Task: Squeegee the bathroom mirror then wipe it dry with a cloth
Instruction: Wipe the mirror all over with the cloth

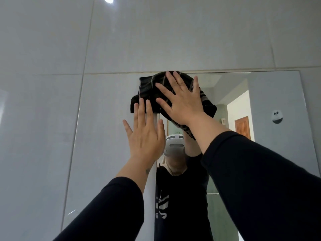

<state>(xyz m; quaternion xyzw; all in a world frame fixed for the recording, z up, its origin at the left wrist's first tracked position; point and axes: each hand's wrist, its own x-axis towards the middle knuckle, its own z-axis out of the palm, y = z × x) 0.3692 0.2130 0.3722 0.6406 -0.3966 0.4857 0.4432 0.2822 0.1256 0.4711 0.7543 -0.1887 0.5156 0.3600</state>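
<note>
Grey-tiled wall [52,101], mirror [269,136]: right hand [182,103] is pressing a floppy dark checked cloth [147,91] flat-palmed at the top-left corner, left hand [145,136] open alongside. Soft, light; I'd bunch it to grip.

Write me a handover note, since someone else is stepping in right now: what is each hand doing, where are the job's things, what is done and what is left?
Right hand: flat and open, pressing the dark striped cloth against the top left corner of the mirror.
Left hand: open, empty, fingers spread, at the mirror's left edge just below the cloth; whether it touches cannot be told.
Squeegee: not in view.
Done: apparently the squeegee pass, since the cloth is already on the glass.
Left: probably wiping dry the rest of the mirror, rightward and down from this corner.
</note>
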